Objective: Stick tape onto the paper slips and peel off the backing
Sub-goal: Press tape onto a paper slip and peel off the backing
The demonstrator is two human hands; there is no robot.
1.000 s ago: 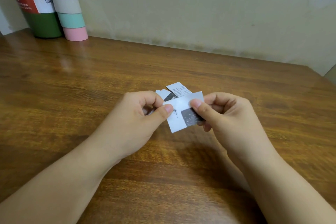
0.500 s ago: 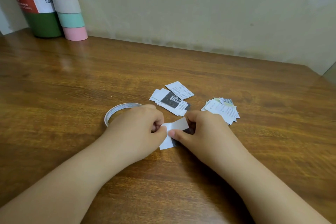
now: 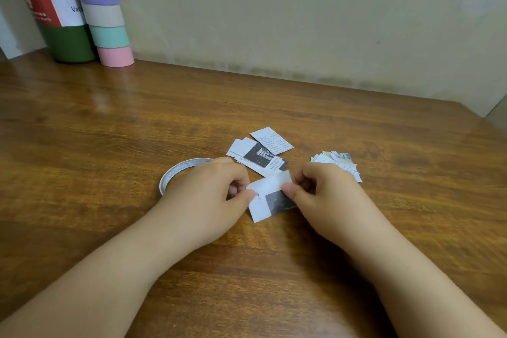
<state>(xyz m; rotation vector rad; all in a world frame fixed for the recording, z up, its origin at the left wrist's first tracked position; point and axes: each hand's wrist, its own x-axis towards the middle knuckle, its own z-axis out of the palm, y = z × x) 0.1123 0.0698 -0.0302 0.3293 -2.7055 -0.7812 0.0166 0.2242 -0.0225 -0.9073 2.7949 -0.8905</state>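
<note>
Presently, at far left against the wall, a green canister (image 3: pixel 59 12) stands beside a stack of coloured rolls (image 3: pixel 105 12), both well apart from the work. Nearer centre, the tape roll (image 3: pixel 179 171) lies flat on the wooden table (image 3: pixel 109 132), partly hidden behind the left hand (image 3: pixel 208 200). That hand is closed in a pinch, thumb and forefinger on the left edge of the paper slip (image 3: pixel 267 196). The slip sits low over the table between both hands, a white strip lying across its upper part. The right hand (image 3: pixel 322 195) is likewise curled, its thumb pressing the slip's right side where the dark print shows; whether it grips the backing or the slip alone cannot be told.

Judged from appearance, the slip is light, thin and easily creased or torn; hold is best taken at a corner of the strip, the slip pinned at the opposite edge. Behind the hands lie loose printed slips (image 3: pixel 260 152), and to the right a second pile (image 3: pixel 336 162). Neither obstructs, though both lie near enough to catch on exposed adhesive.
</note>
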